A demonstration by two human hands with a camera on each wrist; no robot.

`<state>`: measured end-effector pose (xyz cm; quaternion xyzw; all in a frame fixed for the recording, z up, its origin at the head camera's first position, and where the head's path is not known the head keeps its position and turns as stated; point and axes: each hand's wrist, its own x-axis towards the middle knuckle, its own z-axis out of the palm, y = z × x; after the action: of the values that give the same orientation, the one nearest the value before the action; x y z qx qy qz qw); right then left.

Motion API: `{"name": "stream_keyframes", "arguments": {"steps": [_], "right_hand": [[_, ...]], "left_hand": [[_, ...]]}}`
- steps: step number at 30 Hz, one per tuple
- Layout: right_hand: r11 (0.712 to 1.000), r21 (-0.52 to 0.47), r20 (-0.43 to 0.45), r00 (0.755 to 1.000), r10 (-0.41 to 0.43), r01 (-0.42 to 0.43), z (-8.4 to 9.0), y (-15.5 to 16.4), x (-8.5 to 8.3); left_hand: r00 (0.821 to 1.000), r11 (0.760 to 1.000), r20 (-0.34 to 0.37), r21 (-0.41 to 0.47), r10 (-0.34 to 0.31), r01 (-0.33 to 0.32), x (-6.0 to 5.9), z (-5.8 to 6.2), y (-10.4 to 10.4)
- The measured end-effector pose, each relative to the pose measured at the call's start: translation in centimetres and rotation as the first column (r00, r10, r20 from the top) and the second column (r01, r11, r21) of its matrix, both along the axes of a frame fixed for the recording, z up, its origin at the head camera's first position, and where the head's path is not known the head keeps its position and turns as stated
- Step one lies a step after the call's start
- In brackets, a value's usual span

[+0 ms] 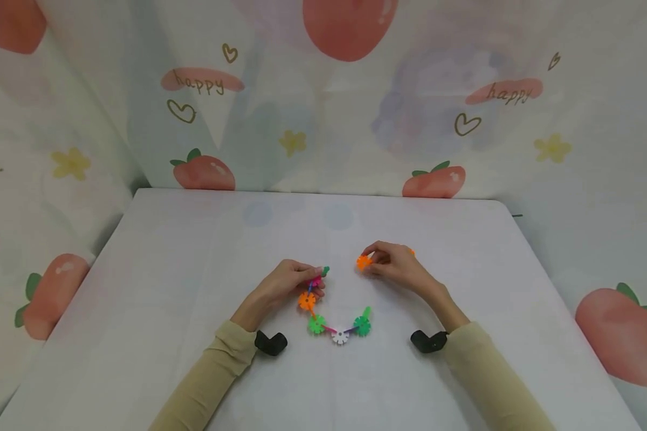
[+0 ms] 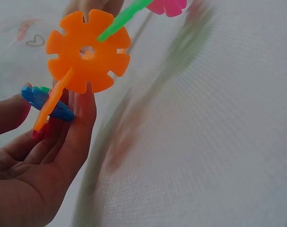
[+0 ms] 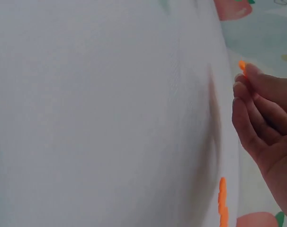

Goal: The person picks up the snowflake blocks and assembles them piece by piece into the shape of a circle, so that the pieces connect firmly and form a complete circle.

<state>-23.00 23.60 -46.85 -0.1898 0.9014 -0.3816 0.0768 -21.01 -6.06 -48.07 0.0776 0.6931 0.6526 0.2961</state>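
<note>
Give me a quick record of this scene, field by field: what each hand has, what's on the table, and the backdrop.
Left hand: grips one end of the chain of snowflake discs
Chain: orange, green, white, green discs curving across the white table
Right hand: pinches a loose orange disc, apart from the chain
Another orange piece: lies on the table near the right hand
Backdrop: strawberry-print cloth

The desk [image 1: 194,287] is plain white. The chain [image 1: 334,326] runs pink, orange, light green, white and dark green from the left hand round to the right, with a blue disc [image 2: 44,101] beside the orange one. The loose disc [image 1: 363,261] is orange. The sleeves [image 1: 215,365] are pale khaki. The backdrop [image 1: 323,120] is whitish, printed with red strawberries, yellow flowers, outlined hearts and "happy".
</note>
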Motion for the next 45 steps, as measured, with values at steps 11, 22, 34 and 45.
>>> {"name": "stream_keyframes", "arguments": {"steps": [11, 22, 34, 45], "right_hand": [[0.985, -0.170, 0.140, 0.989, 0.046, -0.022, -0.3, -2.5, -0.1], [0.962, -0.255, 0.198, 0.968, 0.151, -0.098, 0.0, -4.3, -0.1], [0.933, -0.336, 0.243, 0.946, 0.217, -0.127, -0.5, -4.3, -0.2], [0.918, -0.385, 0.299, 0.928, 0.223, -0.097, -1.2, -4.7, -1.0]], "left_hand": [[1.000, 1.000, 0.022, 0.010, 0.005, -0.005, 0.0, -0.3, 0.0], [1.000, 0.999, 0.021, 0.049, 0.015, -0.016, 0.1, -0.3, 0.2], [1.000, 0.997, 0.024, 0.068, 0.021, -0.022, 0.0, -0.4, 0.4], [0.996, 0.992, 0.032, 0.087, 0.088, -0.090, 0.1, -0.6, 0.6]]}}
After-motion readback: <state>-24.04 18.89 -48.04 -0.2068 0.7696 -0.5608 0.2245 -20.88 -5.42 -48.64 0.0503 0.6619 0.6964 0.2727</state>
